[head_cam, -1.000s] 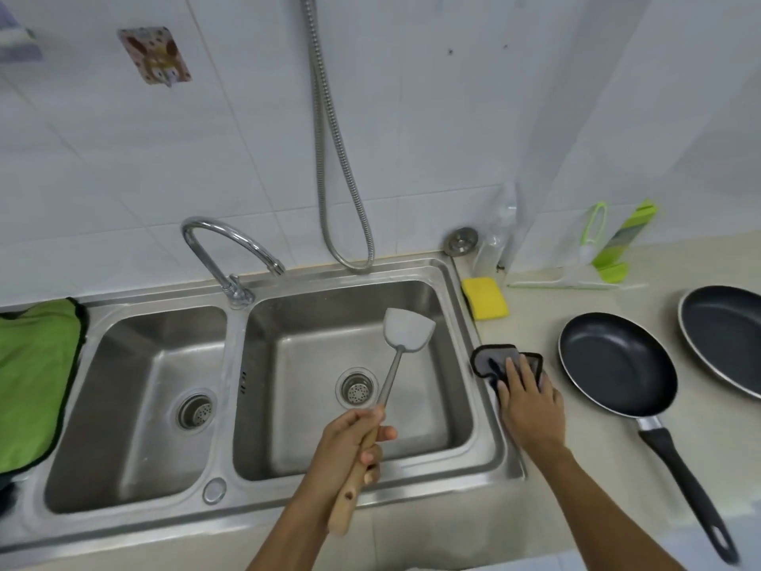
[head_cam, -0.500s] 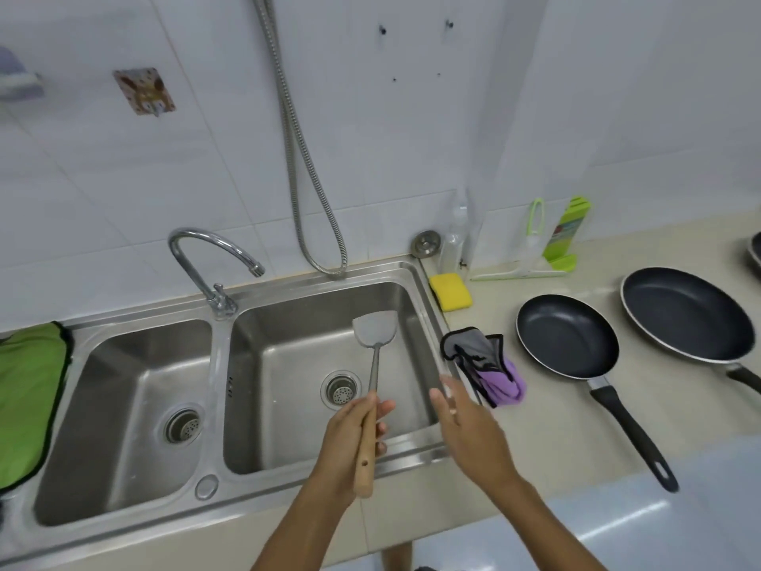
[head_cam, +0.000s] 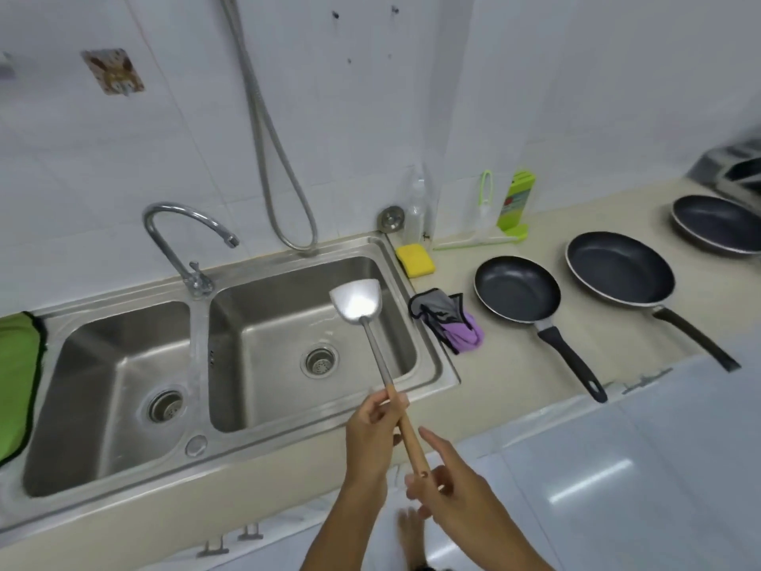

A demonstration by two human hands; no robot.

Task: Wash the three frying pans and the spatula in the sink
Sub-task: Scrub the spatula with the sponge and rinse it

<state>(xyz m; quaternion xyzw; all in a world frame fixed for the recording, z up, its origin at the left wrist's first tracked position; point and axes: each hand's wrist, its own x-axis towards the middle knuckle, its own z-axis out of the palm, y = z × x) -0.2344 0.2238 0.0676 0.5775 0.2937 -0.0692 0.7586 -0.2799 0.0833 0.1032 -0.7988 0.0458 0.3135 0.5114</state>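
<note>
A metal spatula (head_cam: 356, 299) with a wooden handle is held up over the right basin of the double steel sink (head_cam: 428, 348). My left hand (head_cam: 370, 438) grips the handle near its top. My right hand (head_cam: 449, 484) touches the handle's lower end with fingers partly spread. Three dark frying pans lie on the beige counter to the right: a small one (head_cam: 517, 288), a larger one (head_cam: 619, 267) and a third (head_cam: 716, 224) at the far right edge.
A curved faucet (head_cam: 185, 224) stands between the basins, with a hose hanging on the wall. A grey and purple cloth (head_cam: 449, 319), a yellow sponge (head_cam: 415, 260), a bottle and green tools sit by the sink. A green towel (head_cam: 18, 377) lies at left.
My right hand left the cloth on the counter and came to the spatula's handle end. The spatula shifted right and tilted. The view moved back, showing a third pan.
</note>
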